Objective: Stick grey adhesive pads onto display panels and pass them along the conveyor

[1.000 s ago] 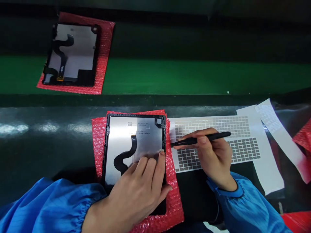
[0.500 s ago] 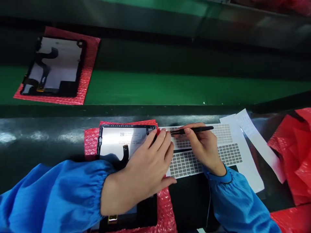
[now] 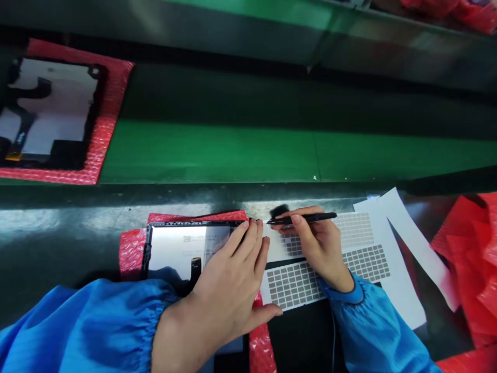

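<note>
Two hands fill the lower middle of my head view, both in blue sleeves. The left hand [image 3: 229,295] lies flat and spread, gripping nothing, its palm down on the display panel [image 3: 182,246] and its fingertips [image 3: 248,228] at the panel's far right corner. The right hand [image 3: 318,246] is closed in a pinch around a thin black tool [image 3: 306,218], which lies nearly level and points left; I read its tip as just beside the left fingertips, though I cannot tell whether it touches anything. The panel rests face down on a sheet of red bubble wrap [image 3: 132,248] at the near edge of the dark bench [image 3: 58,233], with a black flex cable [image 3: 195,267] showing ahead of my left wrist. Under the right hand lies a white sticker sheet [image 3: 295,282] printed with grids of small grey squares, touching the wrap's right side. Further right are blank white paper strips [image 3: 411,248] and a heap of red wrap [image 3: 473,248]. Beyond the bench runs a green belt [image 3: 248,150], and at its far left a second panel [image 3: 50,114] lies on its own red wrap [image 3: 111,98].
</note>
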{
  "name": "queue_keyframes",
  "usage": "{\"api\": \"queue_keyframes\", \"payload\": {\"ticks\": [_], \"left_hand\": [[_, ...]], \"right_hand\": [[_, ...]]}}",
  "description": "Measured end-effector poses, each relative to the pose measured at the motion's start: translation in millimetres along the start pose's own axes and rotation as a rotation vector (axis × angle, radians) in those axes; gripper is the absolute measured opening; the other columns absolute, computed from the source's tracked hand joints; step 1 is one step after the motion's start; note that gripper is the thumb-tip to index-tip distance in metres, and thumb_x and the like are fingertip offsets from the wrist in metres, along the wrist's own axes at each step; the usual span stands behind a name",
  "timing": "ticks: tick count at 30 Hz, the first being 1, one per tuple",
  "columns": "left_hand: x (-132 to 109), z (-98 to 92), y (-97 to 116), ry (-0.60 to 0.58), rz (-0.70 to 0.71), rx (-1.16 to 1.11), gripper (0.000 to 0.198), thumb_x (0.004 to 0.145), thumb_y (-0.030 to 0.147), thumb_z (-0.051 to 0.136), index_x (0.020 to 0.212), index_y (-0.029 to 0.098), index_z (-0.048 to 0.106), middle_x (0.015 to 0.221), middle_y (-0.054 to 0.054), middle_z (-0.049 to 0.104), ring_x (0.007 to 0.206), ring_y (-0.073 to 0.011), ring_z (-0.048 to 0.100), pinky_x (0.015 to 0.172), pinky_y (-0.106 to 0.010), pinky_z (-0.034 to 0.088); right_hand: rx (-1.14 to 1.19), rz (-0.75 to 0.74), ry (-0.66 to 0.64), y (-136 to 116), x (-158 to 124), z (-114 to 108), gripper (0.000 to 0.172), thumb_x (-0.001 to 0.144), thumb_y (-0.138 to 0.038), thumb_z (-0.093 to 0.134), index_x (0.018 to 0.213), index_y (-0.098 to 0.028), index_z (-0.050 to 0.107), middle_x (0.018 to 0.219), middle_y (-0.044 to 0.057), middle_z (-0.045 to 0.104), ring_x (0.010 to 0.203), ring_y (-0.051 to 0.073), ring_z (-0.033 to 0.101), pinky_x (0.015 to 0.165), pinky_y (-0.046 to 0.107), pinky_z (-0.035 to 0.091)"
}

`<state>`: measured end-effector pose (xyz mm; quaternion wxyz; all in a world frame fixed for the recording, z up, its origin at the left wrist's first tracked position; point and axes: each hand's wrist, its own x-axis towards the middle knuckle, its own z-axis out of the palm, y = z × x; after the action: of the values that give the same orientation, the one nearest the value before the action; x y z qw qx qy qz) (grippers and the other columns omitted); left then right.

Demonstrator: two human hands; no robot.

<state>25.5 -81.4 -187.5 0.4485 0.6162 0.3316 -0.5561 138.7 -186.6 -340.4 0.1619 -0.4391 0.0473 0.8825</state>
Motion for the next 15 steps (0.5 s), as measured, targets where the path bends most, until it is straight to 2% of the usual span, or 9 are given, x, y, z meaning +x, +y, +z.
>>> {"api": "queue_keyframes", "payload": {"ticks": [6, 15], "left_hand": [[6.5, 1.9, 5.2, 0.023, -0.005, -0.014, 0.104, 0.084, 0.083, 0.054, 0.142, -0.004, 0.060, 0.152, -0.033, 0.050, 0.147, -0.0441, 0.044, 0.125, -0.051, 0.018], [18.7, 5.2, 13.9, 0.012, -0.011, 0.006, 0.105, 0.083, 0.084, 0.053, 0.142, -0.002, 0.061, 0.152, -0.033, 0.051, 0.146, -0.0445, 0.045, 0.124, -0.052, 0.019]], "right_hand": [[0.012, 0.036, -0.002, 4.0, 2.0, -8.4, 0.011, 0.102, -0.034, 0.067, 0.105, -0.024, 0.070, 0.100, 0.003, 0.082, 0.082, 0.018, 0.083, 0.072, 0.028, 0.070], [0.057, 0.094, -0.006, 7.7, 8.2, -22.0, 0.014, 0.101, -0.038, 0.069, 0.102, -0.024, 0.069, 0.097, 0.004, 0.083, 0.078, 0.018, 0.082, 0.066, 0.027, 0.070]]}}
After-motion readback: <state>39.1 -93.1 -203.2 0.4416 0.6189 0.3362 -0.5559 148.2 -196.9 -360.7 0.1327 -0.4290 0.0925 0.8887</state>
